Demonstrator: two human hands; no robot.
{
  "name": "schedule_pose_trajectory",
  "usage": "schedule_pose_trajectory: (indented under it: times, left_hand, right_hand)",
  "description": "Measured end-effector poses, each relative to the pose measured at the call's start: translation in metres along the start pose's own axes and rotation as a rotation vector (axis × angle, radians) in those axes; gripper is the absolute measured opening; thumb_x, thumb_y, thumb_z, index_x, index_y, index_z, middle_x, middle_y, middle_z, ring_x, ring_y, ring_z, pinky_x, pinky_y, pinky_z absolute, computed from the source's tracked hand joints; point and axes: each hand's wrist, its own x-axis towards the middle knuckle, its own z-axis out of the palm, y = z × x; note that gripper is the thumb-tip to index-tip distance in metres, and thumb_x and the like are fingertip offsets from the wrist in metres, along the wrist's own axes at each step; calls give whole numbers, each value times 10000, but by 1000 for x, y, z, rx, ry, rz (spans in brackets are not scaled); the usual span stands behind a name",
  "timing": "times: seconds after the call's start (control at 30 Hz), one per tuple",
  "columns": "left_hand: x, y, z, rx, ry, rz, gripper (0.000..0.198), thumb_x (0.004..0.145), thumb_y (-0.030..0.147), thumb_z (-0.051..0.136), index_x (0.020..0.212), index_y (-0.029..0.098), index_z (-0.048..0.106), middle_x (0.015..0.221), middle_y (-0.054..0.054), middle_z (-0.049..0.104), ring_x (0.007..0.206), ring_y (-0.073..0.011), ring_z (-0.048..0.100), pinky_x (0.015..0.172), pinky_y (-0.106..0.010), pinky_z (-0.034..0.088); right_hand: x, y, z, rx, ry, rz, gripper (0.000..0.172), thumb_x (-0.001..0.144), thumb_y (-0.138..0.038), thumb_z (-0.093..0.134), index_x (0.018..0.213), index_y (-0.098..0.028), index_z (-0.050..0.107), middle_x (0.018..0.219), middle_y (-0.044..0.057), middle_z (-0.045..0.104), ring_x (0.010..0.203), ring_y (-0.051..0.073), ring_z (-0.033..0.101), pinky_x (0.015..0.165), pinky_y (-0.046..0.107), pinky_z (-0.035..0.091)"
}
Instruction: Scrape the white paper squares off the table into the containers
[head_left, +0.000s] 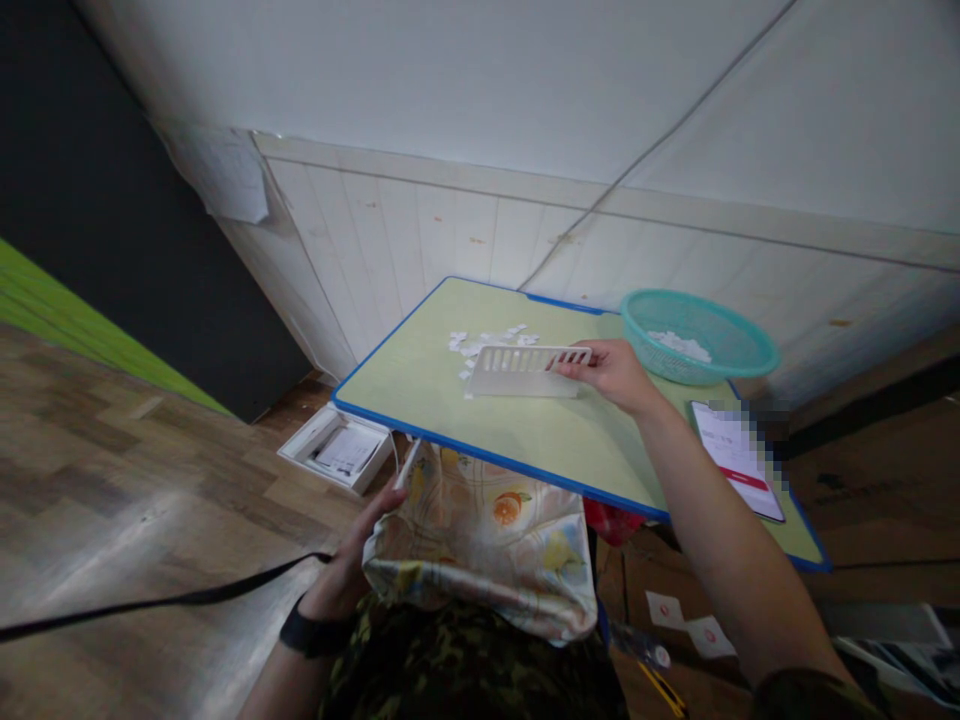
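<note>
Head view: right hand (pixel 616 372) grips a slotted white tray (pixel 525 386) by loose pieces (pixel 491 340) toward the worktop's (pixel 405 365) far edge; more lie in a basket (pixel 739 345), so work seems partway. Left hand (pixel 360 540), by patterned cloth (pixel 487 540): grip unclear.

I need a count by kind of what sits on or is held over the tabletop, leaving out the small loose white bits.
White slotted tray, in the right hand: 1
Teal basket: 1
Phone: 1
Total: 3
</note>
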Motion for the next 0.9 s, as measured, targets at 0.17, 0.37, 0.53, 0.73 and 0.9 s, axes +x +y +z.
schedule_pose_trajectory:
  times: [0.17, 0.37, 0.53, 0.73, 0.9]
  left_hand:
    - [4, -2, -1, 23, 18, -6, 217, 693, 264, 730, 909, 253, 749, 668, -22, 788, 936, -307, 742, 590, -290, 589]
    - [8, -7, -7, 32, 56, 2, 67, 675, 271, 755, 724, 255, 713, 611, 2, 764, 893, -279, 751, 585, -261, 580]
    - [4, -3, -4, 32, 12, -25, 96, 700, 290, 733, 790, 254, 731, 643, -16, 776, 891, -300, 754, 573, -287, 588]
    - [2, 0, 0, 30, 34, -37, 238, 698, 284, 733, 932, 241, 731, 700, -23, 789, 877, -311, 754, 568, -300, 585]
    - [1, 0, 1, 22, 82, -45, 322, 683, 265, 740, 1002, 230, 710, 771, -28, 798, 954, -299, 737, 630, -289, 588]
  right_hand:
    - [0, -2, 0, -30, -3, -3, 393, 698, -523, 755, 849, -160, 770, 725, 40, 719, 610, 165, 600, 536, 261, 424]
    - [1, 1, -2, -52, 43, -15, 368, 712, -496, 753, 830, -148, 762, 700, 36, 699, 615, 157, 585, 547, 256, 414]
    - [1, 0, -4, -54, 45, -5, 366, 700, -506, 759, 807, -155, 760, 694, 40, 700, 630, 172, 603, 554, 263, 426]
    - [0, -3, -4, -69, 54, -7, 401, 674, -542, 764, 792, -159, 761, 686, 49, 696, 624, 189, 607, 549, 282, 436]
    - [0, -2, -12, -149, 56, 0, 366, 717, -497, 739, 812, -145, 756, 696, 40, 693, 600, 161, 581, 546, 266, 414]
